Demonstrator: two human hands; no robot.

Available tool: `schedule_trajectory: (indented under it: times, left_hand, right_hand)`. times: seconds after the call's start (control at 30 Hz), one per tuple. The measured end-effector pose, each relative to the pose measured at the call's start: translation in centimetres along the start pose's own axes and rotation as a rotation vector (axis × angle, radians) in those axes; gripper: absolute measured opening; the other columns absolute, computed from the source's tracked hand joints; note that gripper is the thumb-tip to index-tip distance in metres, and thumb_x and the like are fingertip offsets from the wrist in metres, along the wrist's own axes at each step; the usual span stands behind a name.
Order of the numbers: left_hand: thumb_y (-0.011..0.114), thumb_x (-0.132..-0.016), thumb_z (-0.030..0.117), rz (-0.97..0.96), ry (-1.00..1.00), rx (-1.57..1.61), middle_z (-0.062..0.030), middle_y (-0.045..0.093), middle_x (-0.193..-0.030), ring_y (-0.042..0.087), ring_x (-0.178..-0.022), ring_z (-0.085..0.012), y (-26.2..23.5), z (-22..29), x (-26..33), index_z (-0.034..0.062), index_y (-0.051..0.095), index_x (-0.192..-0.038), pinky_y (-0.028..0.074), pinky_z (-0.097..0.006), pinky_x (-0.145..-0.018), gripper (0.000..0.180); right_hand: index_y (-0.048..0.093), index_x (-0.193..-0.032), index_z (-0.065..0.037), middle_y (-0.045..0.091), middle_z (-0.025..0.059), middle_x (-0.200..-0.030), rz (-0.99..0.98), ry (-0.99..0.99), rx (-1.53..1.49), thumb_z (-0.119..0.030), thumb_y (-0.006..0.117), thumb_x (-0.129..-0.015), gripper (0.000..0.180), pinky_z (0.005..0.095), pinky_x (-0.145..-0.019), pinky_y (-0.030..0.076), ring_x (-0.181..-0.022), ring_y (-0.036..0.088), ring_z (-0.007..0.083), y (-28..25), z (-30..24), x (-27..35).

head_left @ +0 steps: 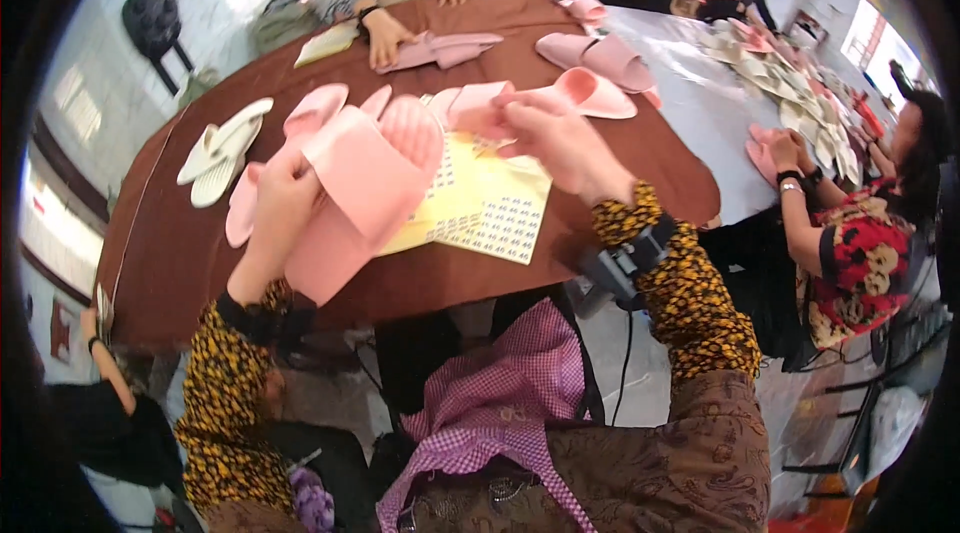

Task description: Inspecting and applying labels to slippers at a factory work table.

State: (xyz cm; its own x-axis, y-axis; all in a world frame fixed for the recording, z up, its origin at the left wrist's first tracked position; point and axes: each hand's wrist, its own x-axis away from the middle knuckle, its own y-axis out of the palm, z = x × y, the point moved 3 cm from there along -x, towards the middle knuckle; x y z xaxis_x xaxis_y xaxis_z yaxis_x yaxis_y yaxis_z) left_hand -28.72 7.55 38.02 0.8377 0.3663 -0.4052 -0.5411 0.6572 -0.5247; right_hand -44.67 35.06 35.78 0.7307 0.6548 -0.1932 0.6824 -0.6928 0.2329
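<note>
My left hand (272, 218) is closed around a pink slide slipper (365, 188), held up above the table with its wide strap facing me and its ribbed footbed showing. My right hand (565, 148) is raised to the right of that slipper, fingertips pinched together and slightly blurred. Whatever is between those fingertips is too small to make out. Beneath both hands lie yellow and white sticker sheets (510, 223) printed with rows of small labels. More pink slippers rest just behind, one of them a pink slide (595, 93) beyond my right hand.
A brown-covered table (640, 183) spreads before me, with cream slippers (225, 153) at its left. Across it, a person's hand (385, 38) touches pink slippers (440, 51). A pale table (690, 53) at right bears a slipper pile (800, 93); a person in a patterned top (870, 253) sits there.
</note>
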Motion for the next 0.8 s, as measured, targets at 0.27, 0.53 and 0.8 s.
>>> schedule_trajectory:
  times: [0.27, 0.53, 0.8]
  left_hand:
    - [0.063, -0.083, 0.013, 0.042, -0.431, 0.242, 0.0001, 0.052, -0.064, 0.046, -0.047, -0.0081, -2.2, -3.0, -0.5, 0.0027, 0.053, -0.079, 0.035, -0.024, -0.041, 0.015]
    - [0.058, -0.08, 0.005, 0.142, -0.523, 0.428, -0.0052, 0.052, -0.061, 0.049, -0.051, -0.0118, 1.2, -3.5, -0.9, 0.0003, 0.055, -0.075, 0.037, -0.026, -0.042, 0.008]
    - [0.058, -0.082, 0.008, 0.08, 0.019, -0.284, -0.0165, 0.066, -0.09, 0.064, -0.078, -0.0273, 2.7, -3.2, 1.4, -0.0041, 0.063, -0.099, 0.052, -0.037, -0.068, 0.022]
  right_hand:
    - [0.051, -0.126, 0.002, 0.065, 0.008, -0.102, -0.304, 0.001, 0.327, -0.019, 0.056, -0.093, 0.039, 0.0266, -0.079, 0.049, -0.094, 0.062, 0.0137, 3.6, 0.7, 1.0]
    - [0.043, -0.136, 0.001, 0.058, 0.0122, -0.122, -0.481, -0.028, 0.62, -0.014, 0.053, -0.094, 0.046, 0.0305, -0.095, 0.044, -0.108, 0.056, 0.0162, 8.2, 3.3, 0.5]
    - [0.058, -0.118, 0.002, 0.064, 0.0051, -0.102, -0.235, -0.023, 0.675, -0.009, 0.047, -0.093, 0.029, 0.0275, -0.079, 0.049, -0.094, 0.059, 0.0109, 4.4, 3.8, -1.5]
